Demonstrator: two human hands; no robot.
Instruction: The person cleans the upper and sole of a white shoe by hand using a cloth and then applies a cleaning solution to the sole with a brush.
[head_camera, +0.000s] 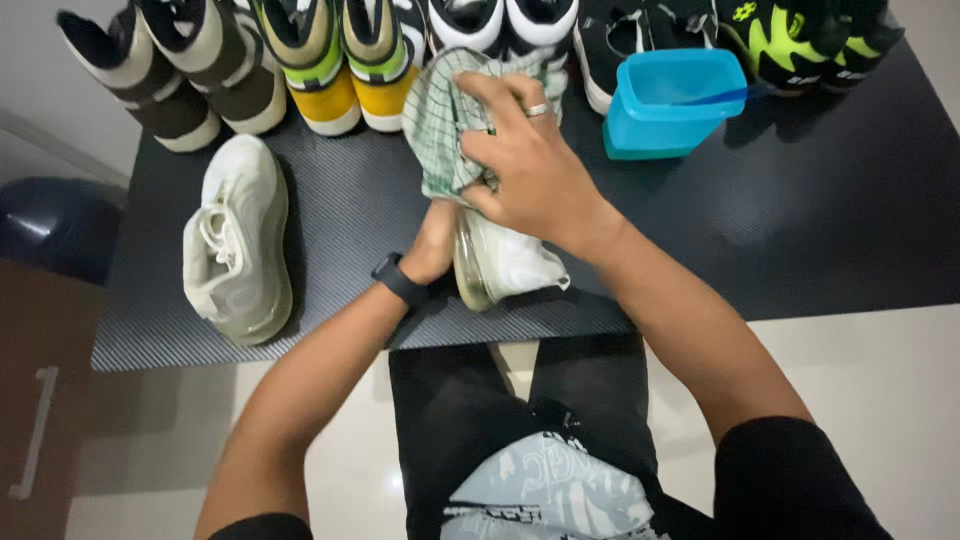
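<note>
My right hand (530, 165), with a ring on one finger, presses a green-and-white checked cloth (440, 120) against a pale sneaker (505, 262) that is tipped on its side over the dark table (800, 240). My left hand (432, 245), with a black watch on the wrist, grips that sneaker from below and is partly hidden behind it. The matching pale sneaker (238, 240) lies to the left, apart from both hands.
A row of shoes lines the far edge: tan-and-brown high-tops (175, 70), yellow-and-green ones (345, 70), black-and-white pairs (500, 22), black-and-neon ones (800, 40). A blue plastic container (668, 100) stands right of the cloth. A dark blue ball (55, 225) sits left of the table.
</note>
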